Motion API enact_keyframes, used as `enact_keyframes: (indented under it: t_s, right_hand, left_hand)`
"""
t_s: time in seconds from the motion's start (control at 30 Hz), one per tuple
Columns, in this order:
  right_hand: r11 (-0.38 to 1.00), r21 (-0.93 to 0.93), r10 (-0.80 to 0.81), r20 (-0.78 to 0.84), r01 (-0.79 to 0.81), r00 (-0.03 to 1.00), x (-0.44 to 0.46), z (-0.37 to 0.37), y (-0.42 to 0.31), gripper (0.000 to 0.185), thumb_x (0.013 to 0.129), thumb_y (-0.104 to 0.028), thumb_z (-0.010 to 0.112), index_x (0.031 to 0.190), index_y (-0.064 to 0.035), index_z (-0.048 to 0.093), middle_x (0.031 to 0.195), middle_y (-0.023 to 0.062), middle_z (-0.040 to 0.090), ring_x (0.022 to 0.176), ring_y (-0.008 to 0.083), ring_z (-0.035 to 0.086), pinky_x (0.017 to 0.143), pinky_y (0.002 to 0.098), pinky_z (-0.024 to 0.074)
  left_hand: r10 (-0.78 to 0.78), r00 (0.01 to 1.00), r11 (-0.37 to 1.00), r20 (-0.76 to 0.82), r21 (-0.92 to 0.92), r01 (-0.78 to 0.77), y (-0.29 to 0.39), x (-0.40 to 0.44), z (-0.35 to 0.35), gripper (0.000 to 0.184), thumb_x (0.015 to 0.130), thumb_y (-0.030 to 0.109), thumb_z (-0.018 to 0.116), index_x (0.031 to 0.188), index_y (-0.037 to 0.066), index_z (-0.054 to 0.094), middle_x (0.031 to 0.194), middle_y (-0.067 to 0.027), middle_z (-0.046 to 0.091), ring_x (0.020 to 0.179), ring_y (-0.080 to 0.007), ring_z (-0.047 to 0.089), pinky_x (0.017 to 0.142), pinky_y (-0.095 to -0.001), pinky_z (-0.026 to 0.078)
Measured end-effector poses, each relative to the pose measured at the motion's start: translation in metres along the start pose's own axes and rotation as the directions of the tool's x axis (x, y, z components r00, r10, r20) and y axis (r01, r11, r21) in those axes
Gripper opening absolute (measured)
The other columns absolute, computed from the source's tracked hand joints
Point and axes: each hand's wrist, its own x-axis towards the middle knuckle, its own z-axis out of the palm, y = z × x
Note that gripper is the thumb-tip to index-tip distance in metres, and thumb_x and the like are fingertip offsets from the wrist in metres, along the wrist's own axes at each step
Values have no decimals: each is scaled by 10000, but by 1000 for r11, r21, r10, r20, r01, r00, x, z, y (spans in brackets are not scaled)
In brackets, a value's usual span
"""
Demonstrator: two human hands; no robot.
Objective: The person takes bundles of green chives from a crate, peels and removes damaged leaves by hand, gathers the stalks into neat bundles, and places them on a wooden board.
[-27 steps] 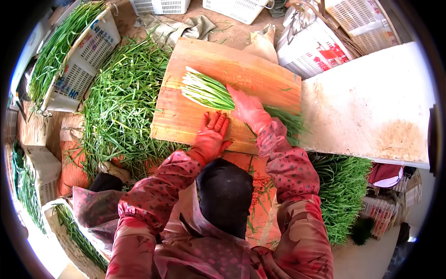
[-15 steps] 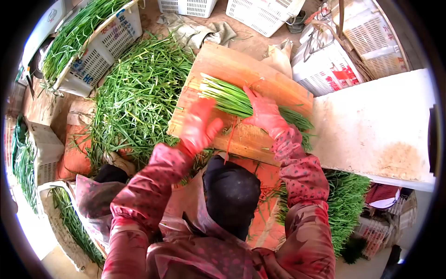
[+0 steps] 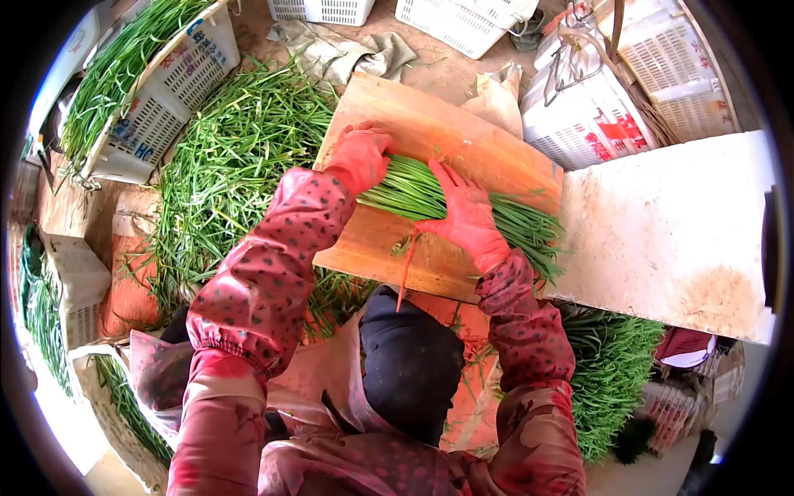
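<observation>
A bunch of garlic chives (image 3: 407, 187) lies across a wooden board (image 3: 380, 240) in front of me. My left hand (image 3: 361, 157), in a red rubber glove, curls around the bunch's left end and hides it. Gloved the same way, my right hand (image 3: 469, 213) straddles the middle of the bunch, thumb on the near side and fingers on the far side. The leafy tips (image 3: 533, 231) stick out to its right. A red tie (image 3: 408, 260) hangs over the board's near edge below the right thumb, and part of it shows beyond the bunch.
Left of the board lies a large heap of loose chives (image 3: 240, 157). A white crate (image 3: 178, 87) filled with chives stands beyond it. At right is a white panel (image 3: 662, 231), with more chives (image 3: 612, 380) below it. Several crates (image 3: 463, 25) line the back.
My left hand has moved up and forward from the near side of the bunch to close over its pale left end. The right hand stays on the middle of the bunch.
</observation>
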Motion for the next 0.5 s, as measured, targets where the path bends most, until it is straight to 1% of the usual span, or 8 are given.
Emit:
enact_keyframes:
  t_s: [0.07, 0.1, 0.33, 0.37, 0.4, 0.43, 0.47, 0.5]
  right_hand:
    - [1000, -2, -4, 9, 4, 1000, -1, -1, 2, 1052, 581, -407, 860, 1444, -95, 345, 1387, 140, 474, 1265, 327, 462, 1032, 499, 353]
    - [1000, 14, -21, -12, 21, 1000, -1, -1, 2, 1045, 586, -416, 855, 1440, -89, 350, 1386, 148, 475, 1263, 333, 462, 1031, 496, 354]
    - [978, 205, -12, -156, 44, 988, 8, -7, -5, 918, 683, -400, 793, 1427, -71, 368, 1374, 203, 477, 1224, 372, 484, 1027, 470, 360]
    - [978, 204, -12, -155, 44, 988, 10, -7, -6, 918, 683, -400, 793, 1427, -71, 368, 1374, 203, 477, 1224, 372, 484, 1027, 470, 360]
    - [980, 181, -40, -227, 82, 973, 11, -7, -7, 810, 717, -364, 770, 1387, -69, 424, 1348, 200, 502, 1195, 375, 505, 1011, 464, 377]
    - [980, 156, -70, -297, 120, 952, 14, -7, -8, 704, 750, -329, 746, 1347, -66, 480, 1322, 196, 526, 1167, 378, 526, 995, 458, 394]
    - [980, 156, -71, -297, 122, 952, 17, -1, -4, 704, 750, -329, 746, 1347, -66, 480, 1322, 196, 526, 1167, 378, 526, 995, 458, 394]
    - [974, 200, -35, -337, 108, 941, 19, 9, 2, 559, 771, -301, 724, 1252, -73, 554, 1245, 179, 577, 1111, 368, 558, 974, 454, 413]
  left_hand:
    - [-4, 1000, 981, 14, -195, 7, -3, 5, -1, 102, 759, 100, 641, 861, 92, 642, 918, -90, 665, 1040, -303, 591, 947, -433, 413]
    - [27, 997, 963, -75, -266, -47, -5, 5, 2, 71, 734, 84, 638, 801, 77, 615, 846, -96, 651, 940, -297, 604, 861, -434, 440]
    - [-210, 976, 874, -56, -459, 161, 1, -3, 4, 35, 809, 54, 610, 844, 49, 607, 824, -126, 654, 821, -305, 629, 722, -378, 495]
    - [-286, 958, 797, -10, -558, 232, 2, -3, 2, 27, 832, 54, 602, 857, 45, 605, 832, -128, 660, 816, -281, 637, 718, -364, 499]
    - [-353, 934, 704, 45, -645, 297, 3, -3, 1, 22, 855, 54, 594, 871, 41, 603, 840, -131, 666, 812, -258, 644, 713, -350, 502]
    - [-355, 934, 704, 45, -645, 298, 2, -4, 2, 22, 855, 54, 594, 871, 41, 603, 840, -131, 666, 812, -258, 644, 713, -350, 502]
    - [-331, 943, 706, 31, -655, 270, 2, -4, 2, 49, 857, 50, 598, 902, 46, 615, 853, -130, 669, 815, -244, 648, 716, -342, 507]
    - [-306, 952, 707, 19, -665, 240, 1, -5, 4, 79, 858, 47, 601, 933, 52, 626, 866, -128, 673, 819, -230, 651, 719, -334, 512]
